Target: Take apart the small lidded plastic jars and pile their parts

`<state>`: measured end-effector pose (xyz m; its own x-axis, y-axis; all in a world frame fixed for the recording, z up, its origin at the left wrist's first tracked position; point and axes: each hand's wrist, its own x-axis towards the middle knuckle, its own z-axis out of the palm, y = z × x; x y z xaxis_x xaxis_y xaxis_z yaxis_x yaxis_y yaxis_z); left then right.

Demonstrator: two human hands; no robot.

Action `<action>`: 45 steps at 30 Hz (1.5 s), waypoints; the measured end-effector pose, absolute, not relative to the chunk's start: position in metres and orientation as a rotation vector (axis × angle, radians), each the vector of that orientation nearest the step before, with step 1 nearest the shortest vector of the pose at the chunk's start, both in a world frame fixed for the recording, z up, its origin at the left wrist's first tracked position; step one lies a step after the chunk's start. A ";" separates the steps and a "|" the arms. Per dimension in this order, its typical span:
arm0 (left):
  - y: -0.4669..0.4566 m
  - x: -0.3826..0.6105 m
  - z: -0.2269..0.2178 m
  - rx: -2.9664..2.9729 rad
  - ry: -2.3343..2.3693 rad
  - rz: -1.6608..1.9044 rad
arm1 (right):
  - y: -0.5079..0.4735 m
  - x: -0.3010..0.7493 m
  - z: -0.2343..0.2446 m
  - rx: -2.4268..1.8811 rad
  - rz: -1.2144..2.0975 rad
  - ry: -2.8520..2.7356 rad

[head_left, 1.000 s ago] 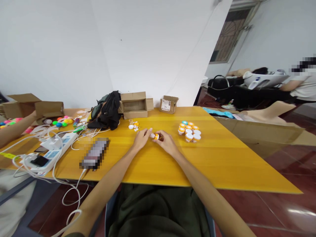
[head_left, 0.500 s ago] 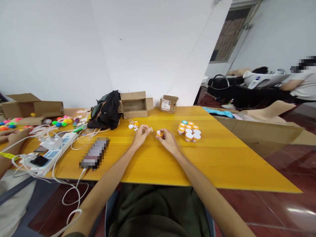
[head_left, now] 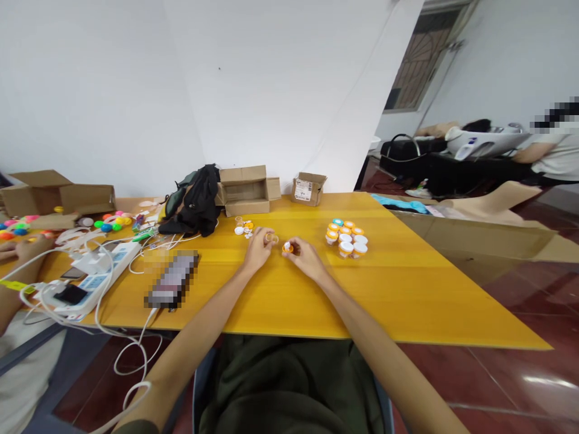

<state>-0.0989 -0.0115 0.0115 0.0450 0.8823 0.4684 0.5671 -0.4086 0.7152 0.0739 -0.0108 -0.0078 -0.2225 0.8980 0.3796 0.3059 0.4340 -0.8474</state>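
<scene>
Pinching a small orange plastic pot with a white top (head_left: 287, 247) between thumb and fingertips, my right hand (head_left: 305, 258) rests low over the yellow wooden bench (head_left: 407, 289). My left hand (head_left: 257, 250), just beside it, is curled with its fingertips closed on a small clear ring-shaped piece (head_left: 271, 237). The two held things are near each other but not joined, as far as I can tell at this size.

To the outer side of my right hand stands a tight cluster of small orange pots with white and teal lids (head_left: 347, 239), all of them looking closed. Beyond my left hand lie a few loose white caps and bits (head_left: 243, 229). I judge the cluster to be finished work, the pot in my fingers the one in progress, and the loose caps still waiting.

Compared with half a second ago, my hands have drawn closer together, the left one has lifted its piece toward the right, and the cluster has not moved.
</scene>
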 end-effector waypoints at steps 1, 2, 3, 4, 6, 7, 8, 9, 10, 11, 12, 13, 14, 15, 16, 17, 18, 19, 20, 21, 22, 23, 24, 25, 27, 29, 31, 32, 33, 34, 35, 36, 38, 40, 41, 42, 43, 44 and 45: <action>-0.010 -0.098 0.011 2.019 1.463 1.287 | -0.010 0.073 -0.009 -1.034 0.803 -1.760; -0.008 -0.098 0.010 2.036 1.460 1.272 | -0.010 0.073 -0.009 -1.024 0.812 -1.764; -0.005 -0.097 0.009 2.045 1.455 1.258 | -0.010 0.072 -0.009 -1.012 0.823 -1.766; -0.003 -0.097 0.008 2.046 1.451 1.248 | -0.010 0.072 -0.009 -1.001 0.834 -1.769; 0.002 -0.096 0.006 2.036 1.442 1.232 | -0.012 0.070 -0.008 -0.985 0.851 -1.772; 0.004 -0.096 0.005 2.029 1.434 1.226 | -0.013 0.070 -0.007 -0.980 0.858 -1.768; 0.005 -0.096 0.004 2.020 1.424 1.222 | -0.014 0.070 -0.006 -0.977 0.864 -1.756; 0.006 -0.097 0.003 2.006 1.413 1.222 | -0.014 0.070 -0.005 -0.973 0.871 -1.737; 0.006 -0.097 0.002 1.985 1.404 1.228 | -0.014 0.070 -0.005 -0.971 0.877 -1.712; 0.005 -0.097 0.001 1.960 1.397 1.237 | -0.013 0.071 -0.004 -0.970 0.880 -1.684; 0.005 -0.097 0.001 1.933 1.393 1.248 | -0.012 0.072 -0.004 -0.972 0.879 -1.655; 0.003 -0.097 0.001 1.908 1.393 1.262 | -0.010 0.073 -0.004 -0.977 0.874 -1.632; 0.002 -0.097 0.001 1.886 1.397 1.276 | -0.007 0.074 -0.004 -0.983 0.867 -1.615; -0.001 -0.097 0.002 1.873 1.400 1.288 | -0.005 0.076 -0.005 -0.990 0.862 -1.606; -0.003 -0.096 0.003 1.867 1.404 1.297 | -0.002 0.077 -0.005 -0.995 0.860 -1.602; -0.006 -0.096 0.004 1.872 1.404 1.299 | 0.000 0.078 -0.006 -0.998 0.860 -1.604; -0.009 -0.095 0.006 1.886 1.399 1.291 | 0.001 0.079 -0.007 -0.997 0.861 -1.611; -0.012 -0.094 0.007 1.911 1.388 1.272 | 0.002 0.080 -0.007 -0.993 0.862 -1.621; -0.014 -0.094 0.008 1.947 1.367 1.240 | 0.002 0.080 -0.007 -0.988 0.859 -1.633; -0.017 -0.093 0.009 1.988 1.342 1.203 | 0.001 0.080 -0.007 -0.982 0.855 -1.645; -0.019 -0.092 0.011 2.029 1.320 1.166 | 0.001 0.080 -0.007 -0.977 0.851 -1.656; -0.021 -0.091 0.011 2.069 1.297 1.129 | -0.001 0.080 -0.007 -0.973 0.849 -1.665; -0.023 -0.091 0.012 2.105 1.279 1.095 | -0.002 0.080 -0.007 -0.971 0.854 -1.673; -0.024 -0.090 0.013 2.136 1.263 1.066 | -0.003 0.079 -0.007 -0.971 0.864 -1.680; -0.025 -0.090 0.014 2.184 1.224 1.009 | -0.006 0.079 -0.006 -0.972 0.886 -1.698; -0.025 -0.090 0.015 2.218 1.182 0.965 | -0.007 0.079 -0.005 -0.971 0.890 -1.716; -0.025 -0.090 0.016 2.241 1.146 0.940 | -0.009 0.080 -0.004 -0.967 0.876 -1.729; -0.025 -0.090 0.016 2.253 1.137 0.935 | -0.010 0.080 -0.003 -0.966 0.867 -1.731; -0.025 -0.090 0.015 2.266 1.133 0.931 | -0.010 0.080 -0.002 -0.968 0.855 -1.731; -0.025 -0.090 0.015 2.279 1.133 0.927 | -0.011 0.081 -0.001 -0.971 0.841 -1.731; -0.024 -0.090 0.015 2.290 1.136 0.921 | -0.012 0.081 0.000 -0.972 0.825 -1.732; -0.024 -0.089 0.014 2.298 1.141 0.917 | -0.014 0.081 0.001 -0.974 0.808 -1.733; -0.024 -0.090 0.013 2.302 1.151 0.921 | -0.016 0.080 0.004 -0.978 0.774 -1.738; -0.023 -0.090 0.013 2.305 1.147 0.944 | -0.019 0.078 0.005 -0.990 0.745 -1.750; -0.023 -0.090 0.013 2.310 1.141 0.962 | -0.019 0.078 0.005 -0.997 0.741 -1.759; -0.023 -0.090 0.013 2.314 1.136 0.982 | -0.020 0.077 0.005 -1.002 0.750 -1.768; -0.023 -0.090 0.013 2.318 1.132 0.999 | -0.020 0.077 0.005 -1.005 0.772 -1.774; -0.023 -0.090 0.013 2.318 1.130 1.014 | -0.019 0.077 0.004 -1.009 0.803 -1.776; -0.023 -0.090 0.013 2.316 1.127 1.024 | -0.018 0.077 0.003 -1.016 0.837 -1.773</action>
<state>-0.0900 -0.0229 0.0133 0.4165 0.7903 0.4494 0.5232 -0.6126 0.5924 0.0768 -0.0182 0.0029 -0.2578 0.8939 0.3667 0.2847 0.4330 -0.8553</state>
